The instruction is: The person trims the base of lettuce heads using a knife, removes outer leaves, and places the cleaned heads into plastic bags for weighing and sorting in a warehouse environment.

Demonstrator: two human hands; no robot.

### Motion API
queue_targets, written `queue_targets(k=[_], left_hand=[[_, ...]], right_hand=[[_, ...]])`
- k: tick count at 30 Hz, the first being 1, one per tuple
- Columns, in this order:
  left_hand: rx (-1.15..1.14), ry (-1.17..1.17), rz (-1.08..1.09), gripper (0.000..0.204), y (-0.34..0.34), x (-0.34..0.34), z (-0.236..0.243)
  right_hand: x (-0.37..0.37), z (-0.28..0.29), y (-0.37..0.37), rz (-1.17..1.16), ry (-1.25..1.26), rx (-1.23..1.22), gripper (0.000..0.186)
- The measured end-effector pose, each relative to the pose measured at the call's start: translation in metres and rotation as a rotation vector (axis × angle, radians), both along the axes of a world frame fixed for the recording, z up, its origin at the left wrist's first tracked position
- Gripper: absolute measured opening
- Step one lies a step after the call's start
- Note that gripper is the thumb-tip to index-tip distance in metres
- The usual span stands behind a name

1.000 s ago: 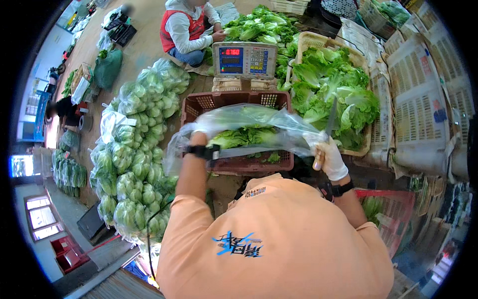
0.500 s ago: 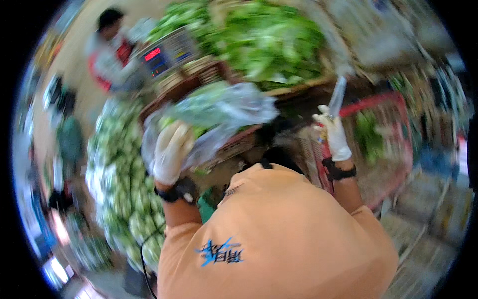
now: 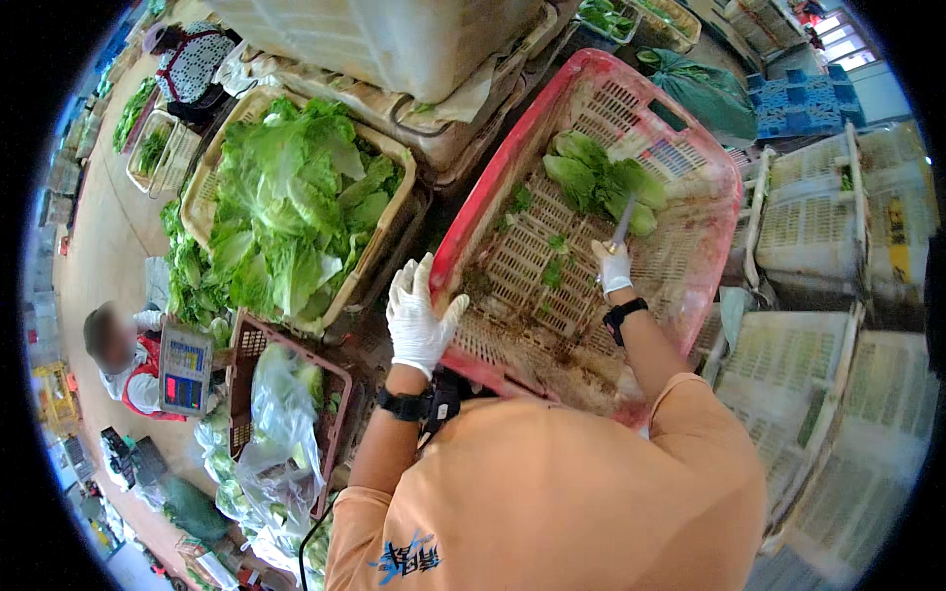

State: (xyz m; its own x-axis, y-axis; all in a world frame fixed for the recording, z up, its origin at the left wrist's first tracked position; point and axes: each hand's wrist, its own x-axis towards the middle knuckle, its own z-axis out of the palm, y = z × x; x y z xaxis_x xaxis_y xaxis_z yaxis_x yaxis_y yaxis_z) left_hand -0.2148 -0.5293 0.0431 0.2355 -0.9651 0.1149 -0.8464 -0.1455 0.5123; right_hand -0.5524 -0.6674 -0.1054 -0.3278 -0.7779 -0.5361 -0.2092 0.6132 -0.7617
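My right hand [image 3: 613, 268], in a white glove, is closed around a knife [image 3: 623, 219] over the inside of a large red crate [image 3: 455, 246]. The knife's blade points at a few green leafy heads of lettuce [image 3: 572, 175] lying in the crate's far part; whether it touches them I cannot tell. My left hand [image 3: 422, 320], also gloved, lies over the crate's left rim with fingers stretched and thumb apart, holding nothing. Loose leaf scraps [image 3: 554, 271] and dirt lie on the crate's slatted bottom.
On the left stands a yellowish crate [image 3: 402, 172] heaped with loose leaves [image 3: 281, 197]. Nearer is a brown crate [image 3: 340, 379] with bagged greens, beside a scale [image 3: 185, 369] and a person [image 3: 133, 364]. Stacked pale crates [image 3: 803, 212] line the right.
My view has turned right, toward the red crate. My left hand has left the bagged greens and now rests on that crate's rim. The knife in my right hand has moved over the crate.
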Motion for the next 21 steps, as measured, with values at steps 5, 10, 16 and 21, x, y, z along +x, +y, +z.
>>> queue_targets(k=[5,10,16,21], left_hand=[[0.13,-0.086,0.091,0.069,-0.022,-0.024,-0.01],[0.212,-0.08,0.215,0.067,-0.015,-0.019,-0.02],[0.199,-0.087,0.196,0.063,-0.029,-0.019,-0.01],[0.156,-0.046,0.225,0.063,-0.023,-0.014,-0.017]], right_hand=[[0.007,-0.07,-0.104,0.694,0.601,-0.016,0.069],[0.051,-0.078,-0.184,1.387,1.042,-0.359,0.026],[0.07,-0.126,-0.258,1.642,1.217,-0.285,0.021],[0.093,-0.138,-0.253,1.352,1.171,-0.104,0.024]])
